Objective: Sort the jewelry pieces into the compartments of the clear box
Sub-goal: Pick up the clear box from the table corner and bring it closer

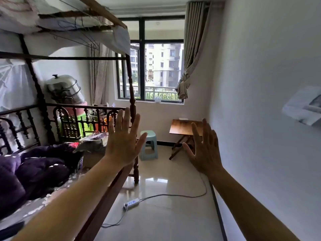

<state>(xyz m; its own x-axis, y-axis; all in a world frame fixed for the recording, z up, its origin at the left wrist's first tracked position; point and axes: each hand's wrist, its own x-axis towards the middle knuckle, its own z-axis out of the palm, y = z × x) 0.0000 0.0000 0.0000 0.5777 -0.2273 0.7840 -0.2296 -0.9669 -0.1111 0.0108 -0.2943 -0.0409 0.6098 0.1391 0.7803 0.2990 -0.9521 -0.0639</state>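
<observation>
My left hand (pixel 121 145) is raised in front of me at mid-frame, fingers spread and pointing up, holding nothing. My right hand (pixel 205 152) is held up the same way to its right, fingers apart and empty. Both arms stretch out from the bottom of the view. No jewelry pieces and no clear box appear anywhere in this view.
A small wooden folding table (pixel 184 126) stands by the far wall under the window, with a pale green plastic stool (pixel 149 145) to its left. A dark wooden bed frame (pixel 133 119) with purple bedding (pixel 34 169) fills the left. A power strip (pixel 131 203) and cable lie on the tiled floor.
</observation>
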